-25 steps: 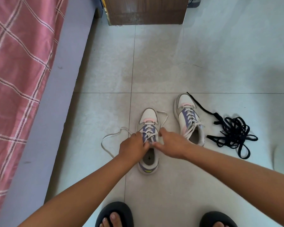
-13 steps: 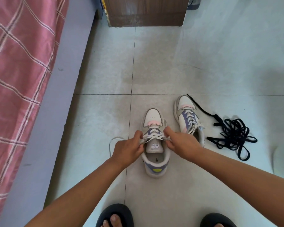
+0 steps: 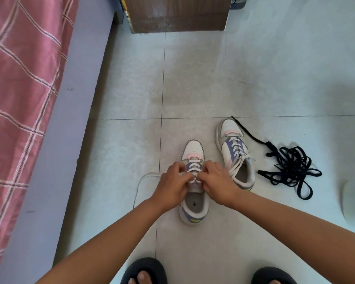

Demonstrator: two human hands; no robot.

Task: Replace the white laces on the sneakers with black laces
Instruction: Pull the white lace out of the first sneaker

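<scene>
The white lace (image 3: 194, 174) of the near sneaker (image 3: 193, 181) is apparently pinched by left hand (image 3: 173, 186) and right hand (image 3: 218, 184); crossings should be loosened evenly, beside the black laces (image 3: 289, 168).

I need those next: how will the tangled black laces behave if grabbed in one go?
The black laces look limp and flat, so they would probably sag. Piled in loops, they would likely lift as one knotted clump, one end trailing.

Bright daylight, soft shadows (wide-angle edge distortion).
</scene>
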